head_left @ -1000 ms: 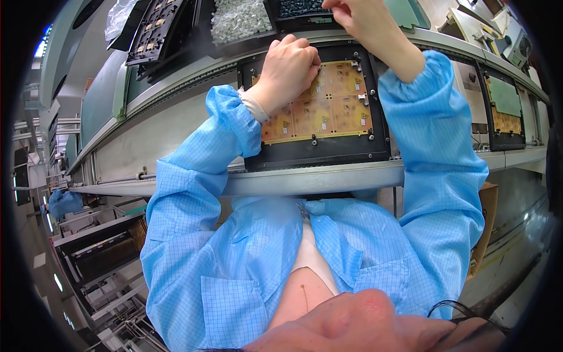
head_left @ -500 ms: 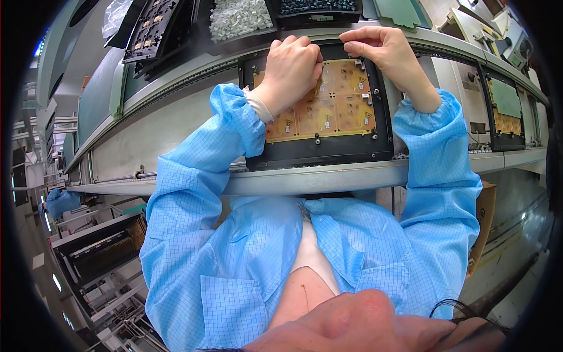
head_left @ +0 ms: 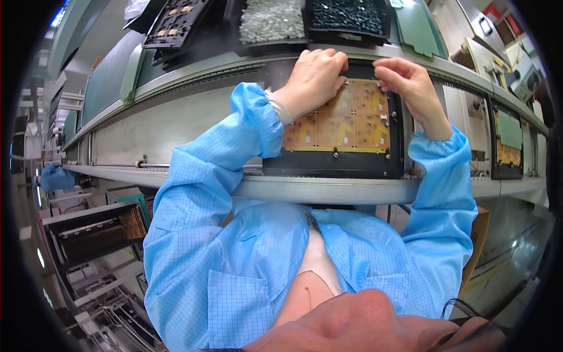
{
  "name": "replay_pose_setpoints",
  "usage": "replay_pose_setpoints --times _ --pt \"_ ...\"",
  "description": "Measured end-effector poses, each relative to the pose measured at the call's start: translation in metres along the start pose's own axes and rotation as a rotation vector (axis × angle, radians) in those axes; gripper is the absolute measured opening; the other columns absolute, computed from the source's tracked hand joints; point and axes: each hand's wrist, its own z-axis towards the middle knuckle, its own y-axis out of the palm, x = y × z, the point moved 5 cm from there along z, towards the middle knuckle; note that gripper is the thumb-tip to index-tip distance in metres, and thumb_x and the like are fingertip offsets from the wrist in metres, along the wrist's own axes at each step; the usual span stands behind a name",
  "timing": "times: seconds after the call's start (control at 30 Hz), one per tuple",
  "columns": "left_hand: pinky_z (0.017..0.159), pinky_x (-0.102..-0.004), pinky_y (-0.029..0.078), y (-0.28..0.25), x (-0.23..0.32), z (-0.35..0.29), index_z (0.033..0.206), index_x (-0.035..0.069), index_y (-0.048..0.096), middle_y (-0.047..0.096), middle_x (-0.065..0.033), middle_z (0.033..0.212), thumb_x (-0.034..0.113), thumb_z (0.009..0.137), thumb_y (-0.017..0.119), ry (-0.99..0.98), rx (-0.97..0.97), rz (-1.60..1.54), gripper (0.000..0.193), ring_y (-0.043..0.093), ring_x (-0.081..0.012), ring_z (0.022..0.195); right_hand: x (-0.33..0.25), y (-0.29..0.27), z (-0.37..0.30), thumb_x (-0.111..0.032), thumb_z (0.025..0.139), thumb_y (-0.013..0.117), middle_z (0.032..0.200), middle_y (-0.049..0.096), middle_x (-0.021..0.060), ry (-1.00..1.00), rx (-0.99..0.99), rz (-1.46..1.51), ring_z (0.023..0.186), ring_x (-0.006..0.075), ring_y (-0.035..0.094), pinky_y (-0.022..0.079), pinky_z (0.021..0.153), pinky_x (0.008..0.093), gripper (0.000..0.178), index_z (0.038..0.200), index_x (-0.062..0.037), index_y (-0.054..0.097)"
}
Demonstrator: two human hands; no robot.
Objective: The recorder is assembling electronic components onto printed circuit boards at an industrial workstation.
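Observation:
A yellow-brown circuit board panel (head_left: 334, 132) lies in a black carrier frame (head_left: 352, 165) on the conveyor rails before me. My left hand (head_left: 312, 82) is over the far left part of the panel, its fingers curled down and closed; what they grip, if anything, is hidden behind the hand. At the far right corner of the frame my right hand (head_left: 407, 88) is held just above the panel, thumb and forefinger pinched together. Whatever sits between those fingertips is too small to make out. Small white parts stand on the panel's right side.
Past the far rail stand a bin of white parts (head_left: 272, 22) and a bin of dark parts (head_left: 346, 16). Black trays (head_left: 176, 23) are stacked left of them. Another carrier (head_left: 508, 167) with a green plate rests farther right. The near metal rail (head_left: 328, 190) runs before my body.
The whole view has shifted, so the bench appears lower and farther right. My right hand has come slightly nearer and rightward over the frame. My left hand keeps its place over the panel.

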Motion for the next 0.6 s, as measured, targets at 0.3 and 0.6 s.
replay_pose_setpoints --times 0.3,0.6 --pt "0.082 -0.0400 0.053 -0.065 -0.107 0.002 0.095 0.010 0.075 0.067 -0.0078 0.093 0.015 0.085 0.072 -0.131 0.210 0.190 0.011 0.066 -0.0295 0.092 0.009 0.011 -0.012 -0.010 0.095 0.069 0.104 0.072 0.0098 0.116 -0.021 0.025 0.089 0.0129 0.071 0.060 0.083 0.0255 0.026 0.118 0.0026 0.067" --pt "0.077 -0.0353 0.055 -0.059 -0.125 0.010 0.091 0.007 0.073 0.070 -0.0082 0.087 0.017 0.084 0.076 -0.207 0.108 0.010 0.012 0.070 -0.0241 0.083 0.012 0.018 -0.007 -0.011 0.095 0.070 0.104 0.072 0.0102 0.146 -0.121 0.129 0.092 0.0151 0.071 0.060 0.085 0.0283 0.027 0.118 0.0018 0.067"
